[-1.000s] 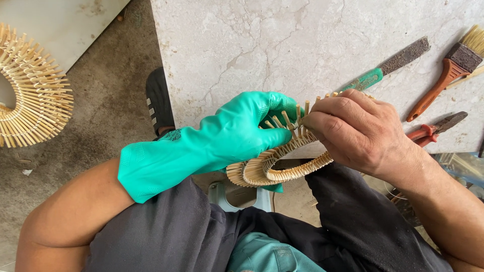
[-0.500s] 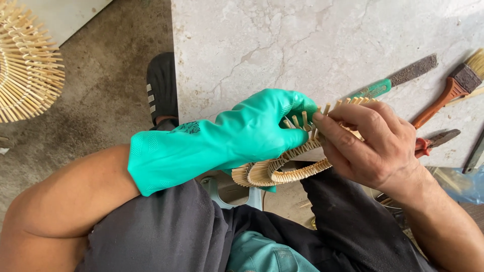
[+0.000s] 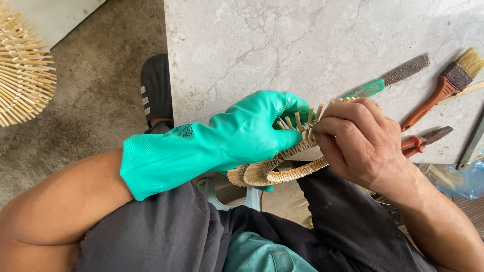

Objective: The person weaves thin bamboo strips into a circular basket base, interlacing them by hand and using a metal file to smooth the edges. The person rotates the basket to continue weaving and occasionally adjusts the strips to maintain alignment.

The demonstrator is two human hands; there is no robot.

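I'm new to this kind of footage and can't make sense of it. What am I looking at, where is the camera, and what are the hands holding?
The camera sits on a person's head and looks down at their own two hands and lap. The left hand wears a green rubber glove; the right hand is bare. Together they hold a woven cane piece with short sticks poking up. Ahead is a marble slab bearing a green-handled file, a paintbrush and red-handled pliers. Another woven piece lies on the floor at left.

Gloved left hand (image 3: 242, 136), bare right hand (image 3: 360, 143) both clenched, touching.
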